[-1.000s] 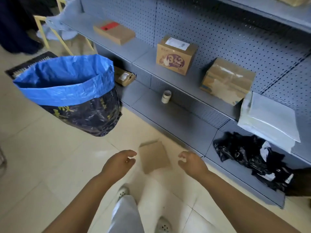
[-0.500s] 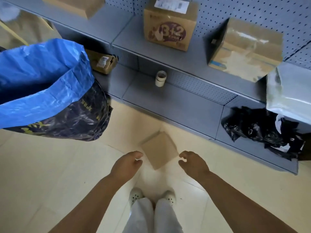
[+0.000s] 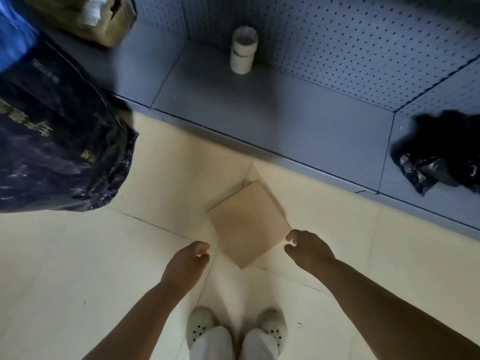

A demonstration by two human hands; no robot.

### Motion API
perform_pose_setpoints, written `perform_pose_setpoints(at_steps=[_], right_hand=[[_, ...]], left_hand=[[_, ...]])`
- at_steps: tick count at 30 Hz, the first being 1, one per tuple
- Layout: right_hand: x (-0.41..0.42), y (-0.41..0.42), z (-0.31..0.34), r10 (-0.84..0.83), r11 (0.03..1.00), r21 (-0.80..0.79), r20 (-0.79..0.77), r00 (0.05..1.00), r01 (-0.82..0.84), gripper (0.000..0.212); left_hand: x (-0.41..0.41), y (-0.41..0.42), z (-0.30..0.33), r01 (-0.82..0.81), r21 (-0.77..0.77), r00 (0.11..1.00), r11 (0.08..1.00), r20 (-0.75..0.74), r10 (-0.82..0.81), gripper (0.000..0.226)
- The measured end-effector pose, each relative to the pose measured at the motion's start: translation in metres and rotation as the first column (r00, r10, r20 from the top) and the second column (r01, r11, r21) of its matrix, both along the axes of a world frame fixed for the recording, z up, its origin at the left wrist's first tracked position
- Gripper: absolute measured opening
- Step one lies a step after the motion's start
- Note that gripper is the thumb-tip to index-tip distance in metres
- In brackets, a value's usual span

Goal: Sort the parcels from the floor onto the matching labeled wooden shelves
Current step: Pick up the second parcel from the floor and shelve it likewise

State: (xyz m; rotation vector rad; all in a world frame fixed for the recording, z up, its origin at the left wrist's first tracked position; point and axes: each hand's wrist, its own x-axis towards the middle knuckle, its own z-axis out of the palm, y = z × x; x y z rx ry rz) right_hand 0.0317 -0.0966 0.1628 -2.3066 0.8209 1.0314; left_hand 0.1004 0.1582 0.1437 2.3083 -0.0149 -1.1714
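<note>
Flat cardboard parcel (image 3: 248,222) on floor tiles, just in front of grey bottom shelf (image 3: 298,120). Left hand (image 3: 185,265) and right hand (image 3: 309,249) flank its near corner, fingers curled, loosely spread, empty. Right fingertips (image 3: 290,236) at parcel's edge; contact unclear.

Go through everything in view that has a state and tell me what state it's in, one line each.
cardboard parcel: flat on the floor, not held
left hand: open, empty, beside the parcel's near-left edge
right hand: open, empty, at the parcel's right corner
tape roll: standing upright on the bottom shelf
brown box: resting on the bottom shelf, blurred
black plastic bag: crumpled on the shelf
large sack: standing on the floor
</note>
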Motion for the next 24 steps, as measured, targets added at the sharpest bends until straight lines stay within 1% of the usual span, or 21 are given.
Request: perform_pose_setpoints(at_steps=[5,8,11,14,17,18,20,21,22,24], right_hand=[[0.02,-0.013,-0.105,-0.033,0.999,-0.008,-0.006,0.999,0.033,0.038],[0.031,-0.019,-0.157,-0.03,0.998,-0.053,0.002,1.0,0.03,0.048],[0.041,-0.024,-0.198,-0.048,0.995,-0.089,-0.002,0.999,0.048,0.061],[0.048,-0.031,-0.229,-0.086,0.993,-0.075,0.006,0.996,0.086,0.069],[0.055,-0.037,-0.249,-0.174,0.985,0.014,0.014,0.985,0.174,0.077],[0.056,-0.038,-0.254,-0.228,0.972,0.067,0.021,0.974,0.226,0.08],[0.058,-0.039,-0.262,-0.355,0.921,0.182,0.036,0.934,0.343,0.085],[0.059,-0.039,-0.265,-0.416,0.888,0.231,0.031,0.909,0.398,0.086],[0.06,-0.038,-0.267,-0.465,0.855,0.271,0.023,0.885,0.443,0.085],[0.061,-0.035,-0.268,-0.514,0.817,0.308,0.008,0.858,0.487,0.083]], left_hand=[[0.007,-0.012,-0.109,-0.096,0.033,0.995,0.995,-0.009,0.097,0.029],[0.009,-0.023,-0.158,-0.105,0.056,0.993,0.993,-0.056,0.108,0.036],[0.01,-0.033,-0.199,-0.137,0.079,0.985,0.987,-0.092,0.144,0.049],[0.012,-0.043,-0.229,-0.251,0.082,0.959,0.964,-0.115,0.26,0.066],[0.017,-0.052,-0.245,-0.44,0.024,0.882,0.898,-0.177,0.437,0.064],[0.019,-0.054,-0.247,-0.483,0.007,0.855,0.875,-0.21,0.474,0.058],[0.023,-0.055,-0.251,-0.531,-0.013,0.817,0.847,-0.271,0.509,0.039],[0.026,-0.055,-0.253,-0.551,-0.025,0.8,0.834,-0.299,0.52,0.035],[0.027,-0.054,-0.252,-0.571,-0.036,0.781,0.82,-0.333,0.529,0.036],[0.03,-0.053,-0.25,-0.612,-0.057,0.74,0.789,-0.392,0.546,0.049]])
